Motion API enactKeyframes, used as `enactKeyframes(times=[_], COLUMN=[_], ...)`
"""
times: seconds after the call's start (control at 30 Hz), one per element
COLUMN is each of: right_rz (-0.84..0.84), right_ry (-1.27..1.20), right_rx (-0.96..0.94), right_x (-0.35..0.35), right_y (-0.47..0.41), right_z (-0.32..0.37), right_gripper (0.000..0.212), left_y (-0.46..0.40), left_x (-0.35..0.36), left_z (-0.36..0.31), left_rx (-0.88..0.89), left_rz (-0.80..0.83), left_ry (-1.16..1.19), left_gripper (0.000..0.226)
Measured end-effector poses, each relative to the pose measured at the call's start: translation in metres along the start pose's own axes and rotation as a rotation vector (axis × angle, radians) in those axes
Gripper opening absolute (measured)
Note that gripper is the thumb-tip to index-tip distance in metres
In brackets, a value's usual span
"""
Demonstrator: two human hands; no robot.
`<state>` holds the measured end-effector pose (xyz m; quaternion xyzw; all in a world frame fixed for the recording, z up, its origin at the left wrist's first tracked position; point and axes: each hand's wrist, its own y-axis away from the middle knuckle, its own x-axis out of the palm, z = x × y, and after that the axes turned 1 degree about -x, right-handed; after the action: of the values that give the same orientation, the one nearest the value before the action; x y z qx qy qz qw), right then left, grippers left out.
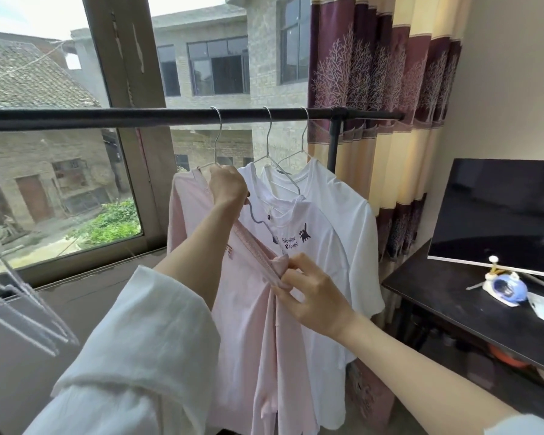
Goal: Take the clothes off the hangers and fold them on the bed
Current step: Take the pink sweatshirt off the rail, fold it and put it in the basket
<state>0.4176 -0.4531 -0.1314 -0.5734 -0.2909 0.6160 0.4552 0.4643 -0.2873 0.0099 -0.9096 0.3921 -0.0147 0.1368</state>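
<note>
The right hand pinches the ribbed neckline of a pale pink T-shirt between thumb and fingertips, the collar drawn down and bunched at the pinch. The left hand is closed around the wire hanger that carries this shirt, gripping just below the hook at the shirt's shoulder; the loose white sleeve of that arm has slid back toward the elbow.

The pink shirt hangs at the left of three garments on a black clothes rail. Just beside it, partly overlapped by it, hangs a white T-shirt with a small dark cat print and lettering on the chest, and behind that a plain white T-shirt, each on its own wire hanger hooked over the rail.

The rail crosses in front of a window looking out on grey brick buildings. A maroon and cream curtain hangs at the right end of the rail. Further right, a dark desk holds a monitor and a small blue and white figurine. Blurred empty wire hangers show at the left edge.
</note>
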Motion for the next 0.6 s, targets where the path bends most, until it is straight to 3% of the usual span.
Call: enactKeyframes(times=[0.1,0.17,0.23,0.33,0.4,0.5,0.6], right_rz=[0.027,0.086,0.105,0.062,0.045,0.000,-0.035], right_ry=[0.030,0.085,0.091,0.149,0.156,0.129,0.106], right_rx=[-0.005,-0.002,0.087,0.204,0.265,0.376,0.460], right_x=[0.002,0.009,0.010,0.001,-0.002,0.000,0.000], right_y=[0.014,0.034,0.043,0.019,0.000,-0.007,-0.006], right_z=[-0.003,-0.005,-0.009,-0.022,-0.023,-0.024,-0.027], right_gripper=[0.022,0.024,0.024,0.022,0.024,0.030,0.045], left_y=[-0.001,-0.005,-0.008,0.000,0.008,0.015,0.021], left_x=[0.002,0.005,0.008,0.013,0.011,0.000,-0.018], left_z=[-0.006,-0.017,-0.024,-0.020,-0.013,-0.007,0.014], left_rx=[-0.068,-0.141,-0.179,-0.153,-0.112,0.025,0.197], left_rz=[0.041,0.069,0.071,0.058,0.089,0.159,-0.057], left_ry=[0.056,0.146,0.242,0.242,0.238,0.213,0.263], left_gripper=[0.020,0.032,0.039,0.030,0.024,0.038,0.044])
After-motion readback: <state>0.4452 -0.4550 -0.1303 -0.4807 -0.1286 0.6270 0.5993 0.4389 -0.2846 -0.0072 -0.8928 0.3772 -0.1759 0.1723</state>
